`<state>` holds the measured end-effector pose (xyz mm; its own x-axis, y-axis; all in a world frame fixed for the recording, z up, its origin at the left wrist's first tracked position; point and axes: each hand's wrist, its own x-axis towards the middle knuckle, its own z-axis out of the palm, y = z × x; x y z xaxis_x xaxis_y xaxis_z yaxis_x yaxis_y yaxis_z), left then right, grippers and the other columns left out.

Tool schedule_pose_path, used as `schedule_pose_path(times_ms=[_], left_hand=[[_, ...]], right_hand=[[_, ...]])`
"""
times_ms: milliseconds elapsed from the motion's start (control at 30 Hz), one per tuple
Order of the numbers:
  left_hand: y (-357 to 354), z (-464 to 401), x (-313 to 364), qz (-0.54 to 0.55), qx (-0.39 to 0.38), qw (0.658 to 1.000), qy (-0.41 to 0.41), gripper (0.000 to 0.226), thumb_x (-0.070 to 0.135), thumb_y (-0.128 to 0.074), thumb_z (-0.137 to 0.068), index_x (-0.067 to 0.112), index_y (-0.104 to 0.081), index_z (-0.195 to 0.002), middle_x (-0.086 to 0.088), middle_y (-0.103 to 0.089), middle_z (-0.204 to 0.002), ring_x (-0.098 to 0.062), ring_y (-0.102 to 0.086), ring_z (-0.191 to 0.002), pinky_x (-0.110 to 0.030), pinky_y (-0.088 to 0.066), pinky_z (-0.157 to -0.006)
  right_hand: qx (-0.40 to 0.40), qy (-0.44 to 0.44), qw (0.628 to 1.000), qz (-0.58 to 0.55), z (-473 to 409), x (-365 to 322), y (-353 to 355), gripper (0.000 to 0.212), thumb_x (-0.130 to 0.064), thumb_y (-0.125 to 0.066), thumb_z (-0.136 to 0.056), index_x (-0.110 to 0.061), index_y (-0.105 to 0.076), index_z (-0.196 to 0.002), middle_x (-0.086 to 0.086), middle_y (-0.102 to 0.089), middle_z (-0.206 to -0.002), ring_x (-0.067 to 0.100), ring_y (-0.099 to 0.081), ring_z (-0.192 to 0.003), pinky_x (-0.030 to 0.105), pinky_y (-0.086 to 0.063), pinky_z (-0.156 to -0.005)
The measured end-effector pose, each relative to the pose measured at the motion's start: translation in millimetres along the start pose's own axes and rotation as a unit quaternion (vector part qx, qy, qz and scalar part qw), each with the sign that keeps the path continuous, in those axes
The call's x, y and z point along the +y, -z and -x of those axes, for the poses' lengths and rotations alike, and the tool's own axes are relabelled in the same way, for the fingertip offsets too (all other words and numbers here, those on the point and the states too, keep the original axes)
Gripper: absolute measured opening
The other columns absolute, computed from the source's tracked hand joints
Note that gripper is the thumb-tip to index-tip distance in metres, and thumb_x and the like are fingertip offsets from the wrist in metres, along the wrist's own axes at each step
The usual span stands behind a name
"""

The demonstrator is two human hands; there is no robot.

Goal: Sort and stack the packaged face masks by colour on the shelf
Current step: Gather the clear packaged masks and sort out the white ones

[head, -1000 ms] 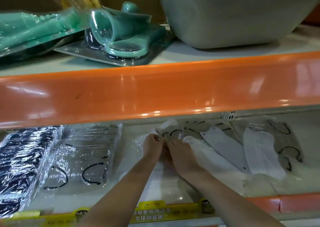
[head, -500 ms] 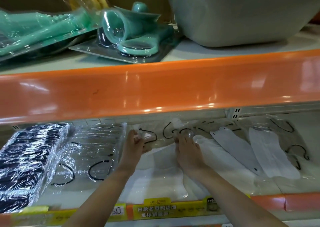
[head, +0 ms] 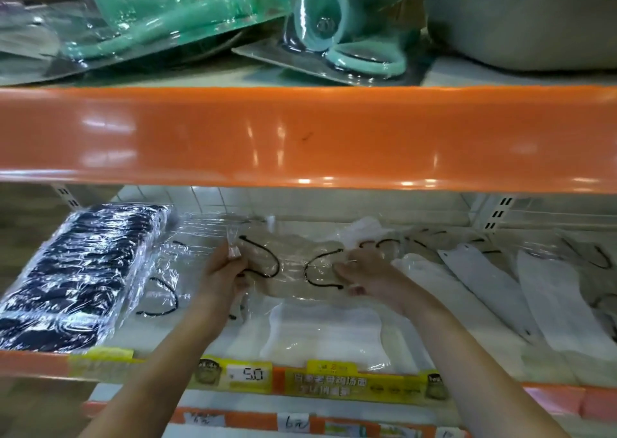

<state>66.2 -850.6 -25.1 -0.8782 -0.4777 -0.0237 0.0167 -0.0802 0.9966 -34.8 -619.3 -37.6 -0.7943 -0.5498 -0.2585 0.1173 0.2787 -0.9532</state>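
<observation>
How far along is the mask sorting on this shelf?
Done: black masks stacked at the left. In hand: left hand and right hand hold a beige packaged mask by its ends. Left: loose white masks lie scattered on the right.

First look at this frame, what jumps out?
The glossy orange shelf edge cuts across the middle. Below it, the left hand and right hand each pinch a clear-packaged beige mask. The stack of black masks lies at the far left.
</observation>
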Motion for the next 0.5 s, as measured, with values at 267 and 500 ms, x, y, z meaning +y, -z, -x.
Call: schedule_pose_path(times_ms=[267, 500], left_hand=[[45, 1, -7, -0.104, 0.127, 0.985, -0.047, 0.052, -0.018, -0.051, -0.085, 0.019, -0.039, -0.119, -0.009, -0.056, -0.092, -0.014, -0.058, -0.071, -0.021, -0.046, -0.054], [86, 17, -22, -0.478, 0.112, 0.847, -0.203, 0.040, -0.007, -0.059, -0.080, 0.005, -0.056, -0.118, -0.017, -0.055, -0.114, -0.036, -0.055, -0.100, -0.043, -0.046, -0.084]], right_hand=[[0.149, 0.056, 0.987, 0.032, 2, -11, -43, 0.026, -0.011, -0.061, -0.092, -0.016, -0.051, -0.068, -0.005, -0.052, -0.056, 0.003, -0.049, -0.049, 0.018, -0.042, -0.049], [0.150, 0.055, 0.987, 0.020, -1, -7, -105, 0.017, -0.007, -0.060, -0.091, -0.002, -0.051, -0.079, 0.005, -0.051, -0.066, 0.005, -0.049, -0.048, 0.025, -0.044, -0.050]])
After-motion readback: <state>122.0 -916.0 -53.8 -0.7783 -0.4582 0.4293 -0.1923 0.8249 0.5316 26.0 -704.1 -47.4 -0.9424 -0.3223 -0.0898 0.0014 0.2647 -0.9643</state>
